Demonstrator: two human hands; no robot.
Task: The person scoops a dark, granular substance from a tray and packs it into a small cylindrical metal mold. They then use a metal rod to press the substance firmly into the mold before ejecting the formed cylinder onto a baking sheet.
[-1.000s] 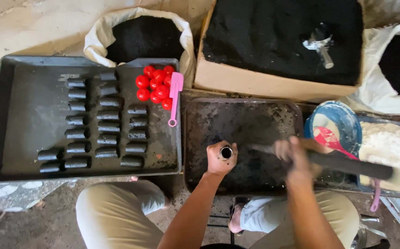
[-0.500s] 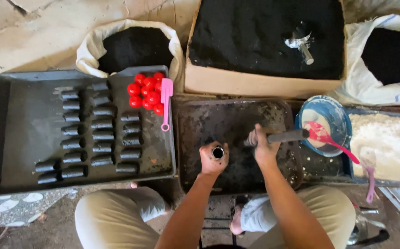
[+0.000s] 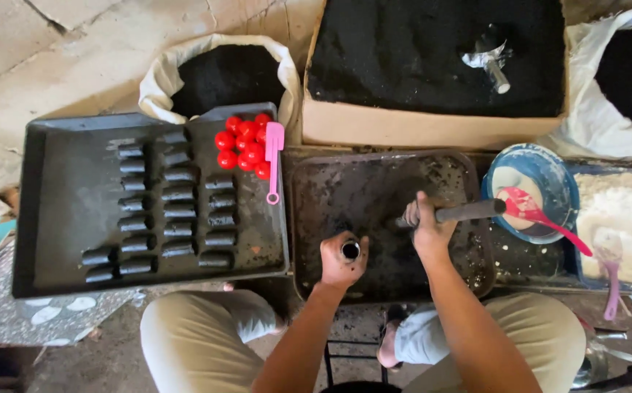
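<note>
Gripping a small dark tube (image 3: pixel 350 250), the left hand (image 3: pixel 341 260) closes around it and holds it upright at the lower middle of the frame, its round open mouth facing the camera. Just right of it, the right hand (image 3: pixel 427 227) is clenched on a dark rod (image 3: pixel 456 212) that lies nearly level and points toward the right of the frame. Both hands hover over a blackened metal tray (image 3: pixel 374 182) dusted with dark powder, above the person's knees in tan trousers (image 3: pixel 199 335).

To the left sits a larger black tray (image 3: pixel 61 182) with rows of dark filled tubes (image 3: pixel 178 215); at its upper right corner lie a cluster of red caps (image 3: pixel 245 143) and a pink spatula (image 3: pixel 274 159) just beside them. At the right, a blue bowl (image 3: pixel 549 171) of pale paste holds a red spoon (image 3: pixel 534 211), and next to it is a bin of white powder (image 3: pixel 622 218).

Farther up, a white sack (image 3: pixel 159 80) of black powder stands behind the left tray, a cardboard box (image 3: pixel 418 131) full of black powder holds a metal scoop (image 3: pixel 491 62), and another sack (image 3: pixel 600 124) sits at the upper right.
</note>
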